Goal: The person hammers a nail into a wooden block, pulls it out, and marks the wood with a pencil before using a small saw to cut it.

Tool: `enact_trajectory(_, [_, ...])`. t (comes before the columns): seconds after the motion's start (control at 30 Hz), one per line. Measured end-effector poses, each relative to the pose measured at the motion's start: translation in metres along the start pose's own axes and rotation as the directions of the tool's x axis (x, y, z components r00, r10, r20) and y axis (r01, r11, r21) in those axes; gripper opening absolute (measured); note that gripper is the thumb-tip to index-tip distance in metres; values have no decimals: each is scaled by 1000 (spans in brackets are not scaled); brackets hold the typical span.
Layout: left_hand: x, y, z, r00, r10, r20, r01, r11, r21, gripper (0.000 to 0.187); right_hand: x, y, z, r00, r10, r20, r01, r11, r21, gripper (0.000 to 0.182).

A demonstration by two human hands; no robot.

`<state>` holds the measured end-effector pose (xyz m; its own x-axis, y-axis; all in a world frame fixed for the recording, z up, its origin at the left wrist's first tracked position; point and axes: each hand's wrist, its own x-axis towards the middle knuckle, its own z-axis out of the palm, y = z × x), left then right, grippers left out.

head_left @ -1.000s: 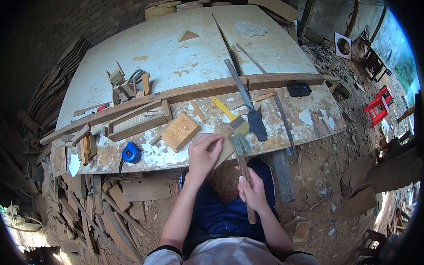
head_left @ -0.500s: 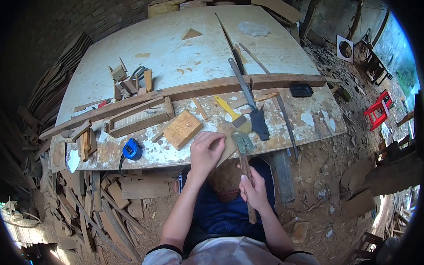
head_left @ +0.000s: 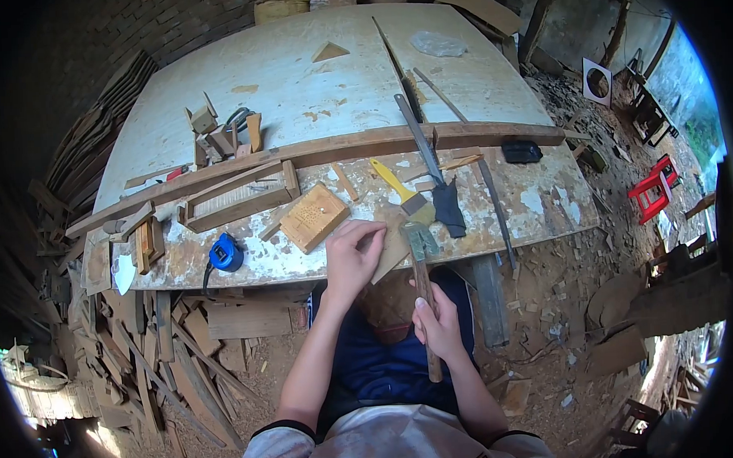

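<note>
My right hand [head_left: 437,322] is wrapped round the wooden handle of a hammer [head_left: 422,288]. Its greenish metal head [head_left: 418,240] is up at the bench's front edge, beside a flat tan wooden piece [head_left: 393,255]. To the left of that piece, my left hand [head_left: 353,258] has thumb and fingers drawn together in a pinch; what they hold, if anything, is too small to make out. Just beyond this hand lies a thick wooden block [head_left: 314,219] with small marks on its top. A yellow-handled brush [head_left: 397,185] rests beyond the hammer head.
A long wooden beam [head_left: 339,149] crosses the bench [head_left: 495,224]. On its near side are a shallow wooden box [head_left: 240,198], a blue tape measure [head_left: 225,253], a saw with dark cloth [head_left: 448,210] and a metal bar [head_left: 497,212]. Wood scraps [head_left: 185,356] lie below left.
The view has shifted slightly, so the bench sits a little higher. Both hands keep nearly the same pose, with the hammer still in the right.
</note>
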<state>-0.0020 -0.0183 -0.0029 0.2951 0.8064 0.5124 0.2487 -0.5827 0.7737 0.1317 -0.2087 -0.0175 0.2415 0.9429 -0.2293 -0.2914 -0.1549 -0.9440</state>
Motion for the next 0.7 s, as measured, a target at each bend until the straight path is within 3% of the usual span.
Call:
enact_trajectory(0.37, [0, 4, -1, 999, 37, 17, -38, 999, 32, 10, 0, -3, 2, 1000, -5, 9, 5, 1000, 22, 41])
enact_trajectory(0.5, [-2, -2, 1, 1000, 14, 12, -15, 999, 36, 21, -5, -28, 8, 999, 39, 33, -40, 999, 21, 42])
enact_trajectory(0.7, [-2, 2, -1, 997, -75, 17, 75, 997, 5, 37, -15, -45, 16, 992, -36, 124, 38, 999, -13, 48])
